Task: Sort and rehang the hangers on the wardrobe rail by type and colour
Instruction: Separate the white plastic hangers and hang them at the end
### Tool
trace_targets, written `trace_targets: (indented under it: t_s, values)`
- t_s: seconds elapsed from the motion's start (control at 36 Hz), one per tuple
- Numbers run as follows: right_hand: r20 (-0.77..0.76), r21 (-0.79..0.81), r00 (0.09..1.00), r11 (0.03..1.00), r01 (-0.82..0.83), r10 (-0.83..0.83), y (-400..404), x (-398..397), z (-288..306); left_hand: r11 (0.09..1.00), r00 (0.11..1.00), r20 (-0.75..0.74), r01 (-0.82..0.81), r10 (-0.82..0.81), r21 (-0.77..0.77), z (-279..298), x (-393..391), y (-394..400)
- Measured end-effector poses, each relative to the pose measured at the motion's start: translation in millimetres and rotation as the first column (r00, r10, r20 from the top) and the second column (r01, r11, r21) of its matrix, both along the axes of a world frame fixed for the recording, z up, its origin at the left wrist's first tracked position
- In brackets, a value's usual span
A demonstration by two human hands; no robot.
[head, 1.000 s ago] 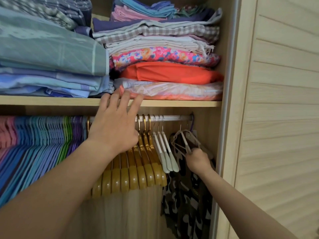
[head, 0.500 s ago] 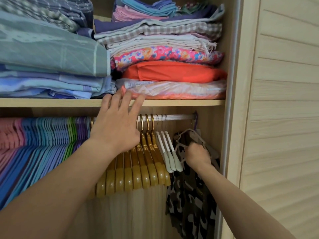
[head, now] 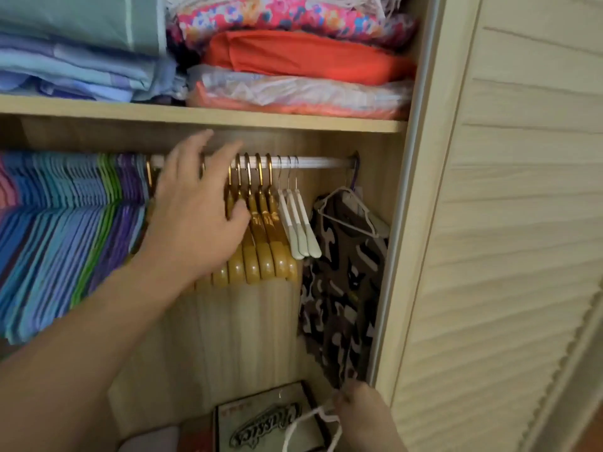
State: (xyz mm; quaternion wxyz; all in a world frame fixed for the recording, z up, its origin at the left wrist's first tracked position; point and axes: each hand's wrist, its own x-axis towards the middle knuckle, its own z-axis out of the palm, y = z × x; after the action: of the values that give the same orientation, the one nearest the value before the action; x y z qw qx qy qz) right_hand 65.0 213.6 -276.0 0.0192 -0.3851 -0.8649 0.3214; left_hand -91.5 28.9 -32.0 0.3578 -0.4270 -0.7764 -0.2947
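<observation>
A white rail (head: 323, 163) runs under the shelf. On it hang many slim coloured hangers (head: 65, 230) at the left, several yellow wooden hangers (head: 261, 256) in the middle, then three white hangers (head: 298, 226). My left hand (head: 195, 216) is spread over the yellow hangers with its fingers up at the rail and the thumb against them. My right hand (head: 362, 409) is low at the bottom edge, closed on a thin white hanger (head: 313, 422). Another white hanger (head: 350, 210) carries a camouflage garment (head: 342, 288) at the rail's right end.
Folded bedding and clothes (head: 293, 60) fill the shelf (head: 195, 117) above the rail. A box with printed lettering (head: 267, 422) lies on the wardrobe floor. A slatted sliding door (head: 505, 223) stands at the right.
My right hand has dropped from the camouflage garment's hanger to the bottom of the view, now holding a thin white hanger. My left hand stays on the yellow hangers. The view has tilted down.
</observation>
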Motion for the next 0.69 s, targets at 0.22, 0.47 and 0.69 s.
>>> trace_targets:
  t_s: [0.22,0.47,0.69]
  values:
    - [-0.236,-0.221,0.970,0.969,-0.114,0.060,-12.6,44.5,-70.5,0.998,0.379,0.923,0.005,-0.062,0.065,-271.1,62.9,-43.8]
    - [-0.488,-0.590,0.868,0.769,-0.245,-0.097,-29.0,67.7,-54.4,0.912,-0.045,0.976,-0.369,-0.211,0.180,-368.2,90.9,-102.7]
    - [-0.514,-0.685,0.843,0.668,-0.290,-0.161,-34.6,63.5,-42.5,0.867,0.019,0.922,-0.335,-0.386,0.369,-349.4,97.9,-103.3]
